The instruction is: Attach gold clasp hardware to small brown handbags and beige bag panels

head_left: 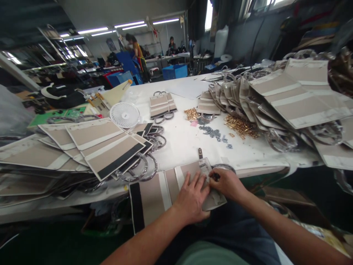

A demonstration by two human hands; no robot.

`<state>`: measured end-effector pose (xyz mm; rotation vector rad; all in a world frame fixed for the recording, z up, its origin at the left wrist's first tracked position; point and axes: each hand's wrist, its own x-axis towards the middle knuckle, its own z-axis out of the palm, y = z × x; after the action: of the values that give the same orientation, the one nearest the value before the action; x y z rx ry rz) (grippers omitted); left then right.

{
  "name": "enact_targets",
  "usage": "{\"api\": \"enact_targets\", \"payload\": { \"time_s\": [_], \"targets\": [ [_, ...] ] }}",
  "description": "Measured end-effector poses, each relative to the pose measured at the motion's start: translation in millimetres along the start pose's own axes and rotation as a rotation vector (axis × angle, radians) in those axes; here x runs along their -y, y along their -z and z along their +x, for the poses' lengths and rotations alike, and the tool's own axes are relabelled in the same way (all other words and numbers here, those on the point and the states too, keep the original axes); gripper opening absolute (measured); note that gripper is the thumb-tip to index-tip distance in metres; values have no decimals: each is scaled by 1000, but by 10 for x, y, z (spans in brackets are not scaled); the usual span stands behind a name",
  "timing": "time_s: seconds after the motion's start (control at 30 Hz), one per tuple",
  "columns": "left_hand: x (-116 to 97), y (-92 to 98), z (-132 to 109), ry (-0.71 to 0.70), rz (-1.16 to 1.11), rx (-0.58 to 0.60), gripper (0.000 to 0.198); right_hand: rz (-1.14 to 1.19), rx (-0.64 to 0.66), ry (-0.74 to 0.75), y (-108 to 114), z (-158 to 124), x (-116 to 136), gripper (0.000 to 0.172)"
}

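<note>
A beige panel (154, 195) with white strips and a black end band lies at the table's front edge, partly over my lap. My left hand (191, 198) rests on it with the fingers spread. At the panel's right end my right hand (227, 184) is closed, fingertips pinched round something small and dark that I cannot make out. A plastic-wrapped handle (224, 167) sticks out behind my right hand. Just beyond the panel is a small dark metal tool (200, 153).
Panels are stacked on the left (102, 143) and right (300, 92). Gold-coloured parts (241, 126) and grey metal pieces (212, 132) lie mid-table, with a white fan (125, 115) at the left. Two people are at the back.
</note>
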<state>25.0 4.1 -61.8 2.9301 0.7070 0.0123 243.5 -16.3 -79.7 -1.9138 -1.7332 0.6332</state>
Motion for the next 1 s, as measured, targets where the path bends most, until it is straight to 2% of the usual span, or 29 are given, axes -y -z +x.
{"api": "enact_targets", "payload": {
  "time_s": [0.17,0.43,0.57,0.63,0.7,0.77,0.83,0.9,1.0],
  "targets": [
    [4,37,-31,1,-40,-13,90,-37,-42,-32,31,20,90,16],
    [14,45,-43,10,-62,-10,89,-60,-104,-30,-83,45,112,16],
    [20,48,-79,4,-100,-19,88,-15,-64,29,37,57,121,15],
    [36,35,-88,4,-125,-30,88,-5,-65,30,207,125,31,15],
    [59,9,-86,1,-142,-43,87,-41,-124,-28,436,263,-148,18],
    [85,-24,-80,-2,-154,-54,86,-118,-206,-130,670,463,-384,25],
    [103,-52,-79,-9,-167,-61,86,-188,-235,-213,847,690,-622,36],
    [105,-71,-84,-16,-180,-66,85,-230,-218,-257,933,891,-817,42],
    [90,-98,-88,-17,-191,-85,85,-261,-172,-271,939,1054,-1008,42]
  ]
}}
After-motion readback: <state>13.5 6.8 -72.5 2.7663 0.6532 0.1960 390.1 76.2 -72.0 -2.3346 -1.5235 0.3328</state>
